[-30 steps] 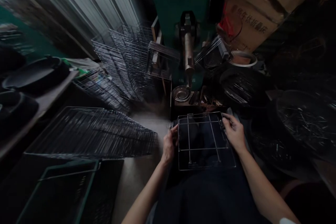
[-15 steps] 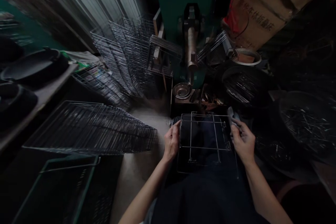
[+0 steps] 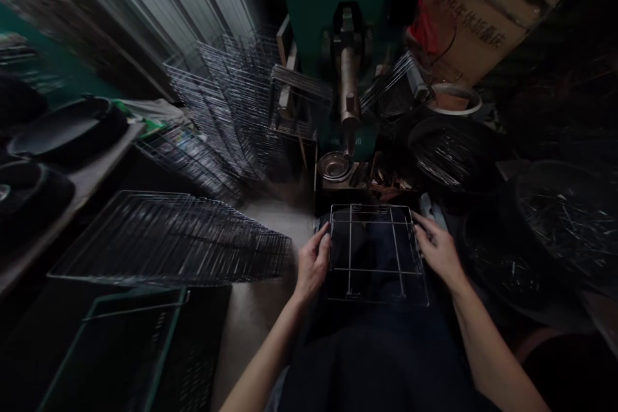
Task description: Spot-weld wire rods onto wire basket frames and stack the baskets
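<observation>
Wire frame [image 3: 376,254] lies flat across the lap, in front of the green machine [image 3: 338,26]. Left hand [image 3: 313,264] grips the frame's left edge, fingers curled round the outer wire. Right hand [image 3: 438,248] rests on the right edge, fingers laid out fairly flat along the wire; whether it is closed round the wire cannot be told. Against half a second ago: the frame sat tilted then, its right side lifted and the right hand raised beside a small pale object [image 3: 429,206]; now the frame is level and squared, the right hand lower and on the wire, the pale object lying just beyond its fingertips. Left hand's grip looks unchanged. Writing: a cardboard box [image 3: 477,6] at upper right carries dark printed characters, too blurred to read; a small label on the machine front below the metal cylinder [image 3: 348,87] is illegible. Round about: a low stack of wire racks [image 3: 168,238] at left, more racks [image 3: 226,103] standing on edge behind, a green wire basket [image 3: 111,347] at lower left, a small metal bowl [image 3: 333,167] at the machine's base, dark tubs of wire pieces [image 3: 564,219] at right.
</observation>
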A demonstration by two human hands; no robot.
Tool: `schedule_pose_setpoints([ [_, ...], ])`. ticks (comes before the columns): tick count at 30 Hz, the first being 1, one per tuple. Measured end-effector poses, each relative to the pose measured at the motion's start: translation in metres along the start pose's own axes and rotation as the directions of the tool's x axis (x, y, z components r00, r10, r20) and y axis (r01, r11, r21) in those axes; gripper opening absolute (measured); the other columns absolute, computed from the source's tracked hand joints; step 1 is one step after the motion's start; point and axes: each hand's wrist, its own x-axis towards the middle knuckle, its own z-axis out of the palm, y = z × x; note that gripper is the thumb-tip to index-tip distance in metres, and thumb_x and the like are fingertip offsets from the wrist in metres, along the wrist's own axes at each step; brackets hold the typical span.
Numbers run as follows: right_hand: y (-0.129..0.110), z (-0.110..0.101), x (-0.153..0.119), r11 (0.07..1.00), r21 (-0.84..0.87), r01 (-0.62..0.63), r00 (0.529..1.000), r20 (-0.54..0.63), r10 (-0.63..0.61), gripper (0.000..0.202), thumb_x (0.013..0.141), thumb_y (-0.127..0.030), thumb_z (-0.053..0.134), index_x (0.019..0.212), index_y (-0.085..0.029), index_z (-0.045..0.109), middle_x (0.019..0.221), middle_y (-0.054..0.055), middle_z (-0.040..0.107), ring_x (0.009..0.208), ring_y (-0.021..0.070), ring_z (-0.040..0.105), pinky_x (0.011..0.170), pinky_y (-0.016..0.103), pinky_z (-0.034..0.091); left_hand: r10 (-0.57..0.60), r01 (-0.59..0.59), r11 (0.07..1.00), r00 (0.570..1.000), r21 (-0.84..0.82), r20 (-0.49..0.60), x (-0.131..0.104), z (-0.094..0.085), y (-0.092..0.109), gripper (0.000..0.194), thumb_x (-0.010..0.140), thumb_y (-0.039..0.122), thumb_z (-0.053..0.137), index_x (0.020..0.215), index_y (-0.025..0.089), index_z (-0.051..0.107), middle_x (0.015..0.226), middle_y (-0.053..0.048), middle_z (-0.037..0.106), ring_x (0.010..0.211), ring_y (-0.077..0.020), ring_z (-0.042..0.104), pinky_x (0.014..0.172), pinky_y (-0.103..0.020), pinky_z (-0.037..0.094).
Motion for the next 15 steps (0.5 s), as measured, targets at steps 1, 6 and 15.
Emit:
schedule_pose_setpoints([
  [1,0.0,-0.001,-0.001,1.0,-0.006,0.009,1.0,0.025,-0.009,0.049,0.096,-0.044,0.048,0.135,-0.019,0.063,0.092,0.008,0.065,0.066,0.0188,0.06,0.056,0.029,0.053,0.011,-0.012,1.0,1.0,0.025,0.007,0.001,0.0,-0.001,0.046,0.092,0.043,0.057,0.132,0.02,0.063,0.133,-0.008,0.066,0.126,-0.0255,0.06,0.113,-0.042,0.043],
  [6,-0.001,-0.017,-0.001,0.998,-0.056,0.028,0.982,0.186,-0.017,0.053,0.092,-0.036,0.048,0.14,-0.017,0.058,0.09,0.006,0.057,0.066,0.0182,0.058,0.053,0.029,0.053,0.0,-0.001,1.0,0.997,0.011,0.083,0.007,0.001,-0.005,0.049,0.084,0.039,0.067,0.128,0.019,0.065,0.133,-0.009,0.066,0.128,-0.0272,0.059,0.115,-0.044,0.04],
  [15,0.007,-0.017,-0.027,0.996,-0.082,0.042,0.977,0.213,-0.023,0.053,0.091,-0.035,0.051,0.141,-0.02,0.057,0.115,0.01,0.066,0.075,0.0203,0.064,0.079,0.037,0.055,-0.077,0.087,0.994,0.988,-0.066,0.131,0.004,0.002,-0.017,0.058,0.081,0.037,0.069,0.134,0.017,0.06,0.137,-0.009,0.063,0.132,-0.0278,0.056,0.118,-0.045,0.037],
])
